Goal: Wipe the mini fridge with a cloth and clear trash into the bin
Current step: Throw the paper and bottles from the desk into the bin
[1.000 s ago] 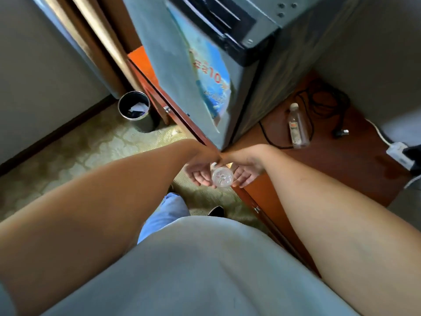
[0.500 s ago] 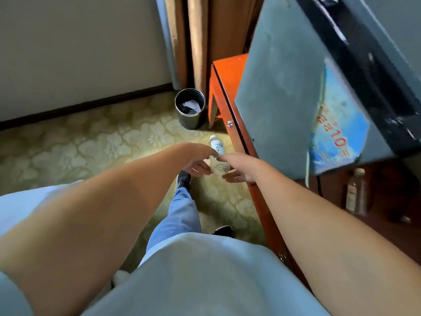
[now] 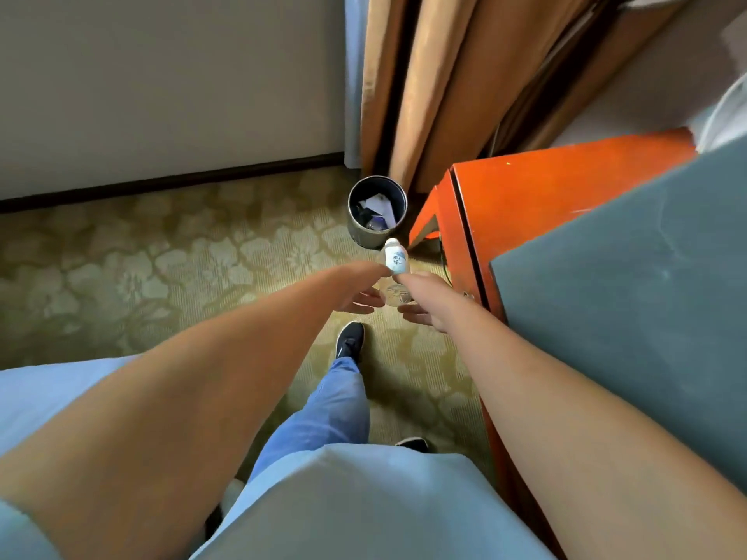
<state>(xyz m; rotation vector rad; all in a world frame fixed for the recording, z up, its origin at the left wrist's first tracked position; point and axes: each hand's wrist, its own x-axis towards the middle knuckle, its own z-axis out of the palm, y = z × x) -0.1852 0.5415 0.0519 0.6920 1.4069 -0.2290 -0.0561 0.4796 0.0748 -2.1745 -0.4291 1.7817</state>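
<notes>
at frame centre, just below the bin (image 3: 377, 212): grasping a plastic bottle (image 3: 395, 263) between left hand (image 3: 361, 292) and right hand (image 3: 423, 301), fingers curled round it, cap aimed binward, probably for dropping in.

I saw both bare forearms stretched forward and converging. My left hand (image 3: 357, 291) and right hand (image 3: 424, 303) met around a small bottle (image 3: 395, 260), fingers curled under it, thumbs pressed on its sides, palms facing each other.
</notes>
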